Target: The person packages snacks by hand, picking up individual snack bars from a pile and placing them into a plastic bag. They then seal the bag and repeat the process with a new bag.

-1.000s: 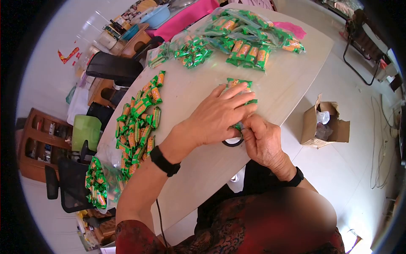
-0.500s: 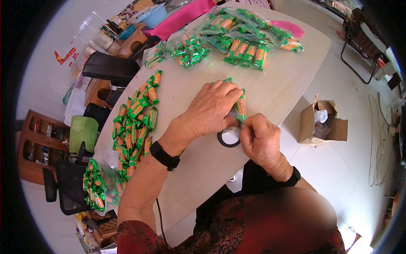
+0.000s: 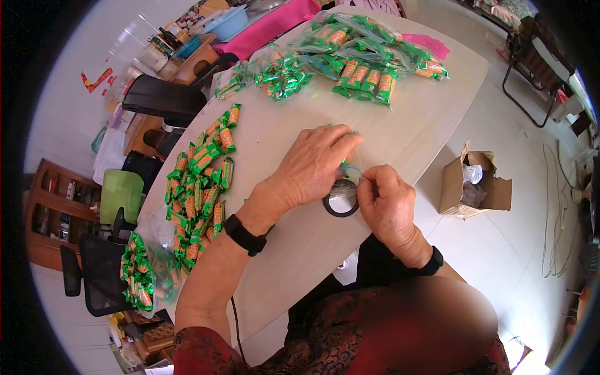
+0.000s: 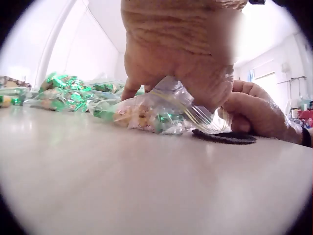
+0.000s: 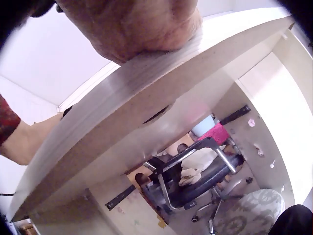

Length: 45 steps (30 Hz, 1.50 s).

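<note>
Left hand, spread a second ago, now curls its fingers over the clear bag beyond the black ring; right hand pinches its edge beside the ring. Bag judged steadied.

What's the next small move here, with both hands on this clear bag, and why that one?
Probably have the right hand slide along the edge of the clear bag, pressing it closed if it's open: it pinches that edge now, the left hand lies over the bag, and green packets show inside.
</note>
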Each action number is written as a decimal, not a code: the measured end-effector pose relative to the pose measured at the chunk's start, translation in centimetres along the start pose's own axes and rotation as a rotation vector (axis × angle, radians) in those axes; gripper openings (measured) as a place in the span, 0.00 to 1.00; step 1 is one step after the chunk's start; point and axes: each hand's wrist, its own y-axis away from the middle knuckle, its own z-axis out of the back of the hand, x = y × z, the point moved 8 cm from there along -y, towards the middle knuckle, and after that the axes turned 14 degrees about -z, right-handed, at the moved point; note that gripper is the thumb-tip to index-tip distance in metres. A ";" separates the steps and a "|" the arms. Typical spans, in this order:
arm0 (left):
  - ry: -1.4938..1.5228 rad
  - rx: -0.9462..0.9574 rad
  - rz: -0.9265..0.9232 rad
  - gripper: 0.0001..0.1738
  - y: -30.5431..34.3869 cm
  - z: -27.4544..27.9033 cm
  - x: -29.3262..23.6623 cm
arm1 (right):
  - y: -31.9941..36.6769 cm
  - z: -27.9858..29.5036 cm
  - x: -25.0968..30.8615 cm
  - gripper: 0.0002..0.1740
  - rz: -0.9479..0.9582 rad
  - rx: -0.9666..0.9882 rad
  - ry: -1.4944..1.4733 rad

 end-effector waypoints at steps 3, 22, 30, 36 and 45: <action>-0.119 -0.023 0.062 0.28 0.1 0.1 -0.5 | 0.1 0.1 0.0 0.10 0.027 0.026 -0.057; -0.165 -0.149 0.357 0.24 6.9 7.5 1.8 | 0.3 -0.5 -0.2 0.06 -0.014 0.035 -0.019; -0.104 0.314 0.865 0.15 16.3 4.0 0.2 | 0.4 -0.6 -0.5 0.05 -0.034 0.028 0.043; -0.038 0.057 0.672 0.12 16.7 4.6 0.5 | 0.4 -0.7 -0.8 0.04 -0.051 0.025 0.040; 0.194 -0.414 0.590 0.16 13.6 9.6 -4.1 | 0.2 -0.6 -0.8 0.03 -0.073 0.018 0.036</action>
